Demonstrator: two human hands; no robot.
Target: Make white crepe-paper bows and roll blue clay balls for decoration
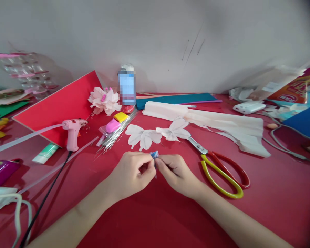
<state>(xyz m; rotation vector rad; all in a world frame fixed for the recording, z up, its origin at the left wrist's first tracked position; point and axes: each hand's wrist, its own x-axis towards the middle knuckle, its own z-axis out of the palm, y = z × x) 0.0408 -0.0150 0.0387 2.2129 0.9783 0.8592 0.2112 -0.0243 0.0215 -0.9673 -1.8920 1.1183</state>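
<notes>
We look down on a red table (134, 227) set against a pale wall (155, 34), and we take the scissors (216, 176) as our landmark. Beyond and left of the scissors lies a red board (59, 110). Farther right, behind them, a long sheet of white crepe paper (227, 129) is spread out. Left of the scissors sit a pink glue gun (72, 131), with a long glue stick running from its back, and a white paper flower (103, 100). Nearer them lies a bundle of thin wires (116, 132). Two cut white paper shapes (141, 136) rest just beside the blades, probably placed there to stay within easy reach.

Just left of the scissors' handles, our left hand (129, 175) and right hand (177, 174) are both closed in a tight pinch. Their fingertips meet on a small blue piece (154, 155), held above the table between them, perhaps so we can see it and keep it steady. The fingers hide most of it, so we cannot tell exactly what it is.
</notes>
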